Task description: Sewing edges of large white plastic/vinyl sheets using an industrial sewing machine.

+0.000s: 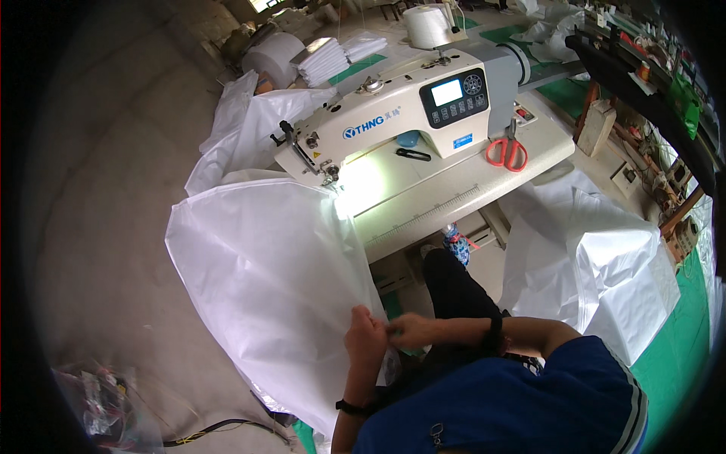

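A large white plastic sheet [265,272] hangs from the sewing machine [378,121] down over my lap. Its upper edge lies under the needle area, where a lamp glares brightly. My left hand [365,337] is closed on the sheet's right edge, low in the view. Just beside it, my right hand [411,331] is pinched at the same edge, fingertips close to the left hand. What exactly lies between the right fingers is too small to make out. On the machine table lie red-handled scissors [507,153] and small black thread snips [414,154].
More white sheeting [582,265] is heaped at the right over a green floor cover [684,333]. A thread cone [429,27] and folded white stacks [324,62] stand behind the machine. A clear bag [102,405] and cables [227,425] lie on the floor at lower left.
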`<state>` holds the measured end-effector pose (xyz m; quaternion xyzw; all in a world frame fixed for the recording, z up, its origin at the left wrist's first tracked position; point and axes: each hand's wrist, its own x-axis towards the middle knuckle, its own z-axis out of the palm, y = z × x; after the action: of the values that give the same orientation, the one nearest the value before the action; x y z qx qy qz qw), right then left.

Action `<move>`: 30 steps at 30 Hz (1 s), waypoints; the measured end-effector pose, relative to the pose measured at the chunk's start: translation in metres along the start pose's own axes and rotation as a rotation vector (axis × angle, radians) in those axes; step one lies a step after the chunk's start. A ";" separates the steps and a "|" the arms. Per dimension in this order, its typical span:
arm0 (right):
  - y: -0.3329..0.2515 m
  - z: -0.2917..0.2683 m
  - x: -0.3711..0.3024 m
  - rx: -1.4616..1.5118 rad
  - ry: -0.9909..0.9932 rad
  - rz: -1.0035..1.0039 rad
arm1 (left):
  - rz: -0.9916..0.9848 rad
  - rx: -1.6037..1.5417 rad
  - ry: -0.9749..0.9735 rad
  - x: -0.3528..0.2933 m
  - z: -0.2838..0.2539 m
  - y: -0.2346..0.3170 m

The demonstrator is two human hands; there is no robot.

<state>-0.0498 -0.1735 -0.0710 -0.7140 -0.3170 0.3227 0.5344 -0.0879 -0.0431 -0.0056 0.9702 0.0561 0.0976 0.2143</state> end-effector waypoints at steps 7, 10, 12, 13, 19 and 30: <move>0.021 0.000 0.039 0.455 0.332 -0.056 | -0.002 0.035 -0.193 0.016 -0.020 0.005; 0.013 0.014 0.034 0.432 0.094 -0.095 | -0.002 0.101 -0.166 0.024 -0.009 0.004; 0.002 0.010 0.023 0.302 0.021 0.070 | -0.020 0.129 -0.163 0.028 -0.002 0.001; -0.005 0.002 0.020 0.188 -0.059 0.073 | -0.053 0.167 -0.197 0.030 0.000 -0.001; -0.047 -0.103 0.060 -0.580 0.421 0.049 | 0.048 0.134 -0.233 0.028 -0.006 0.001; -0.054 -0.131 0.209 -0.762 0.838 0.194 | 0.064 -0.230 -0.155 0.027 -0.011 0.007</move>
<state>0.1723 -0.0676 -0.0155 -0.9489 -0.1050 -0.0772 0.2876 -0.0630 -0.0411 0.0116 0.9451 -0.0030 0.0351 0.3248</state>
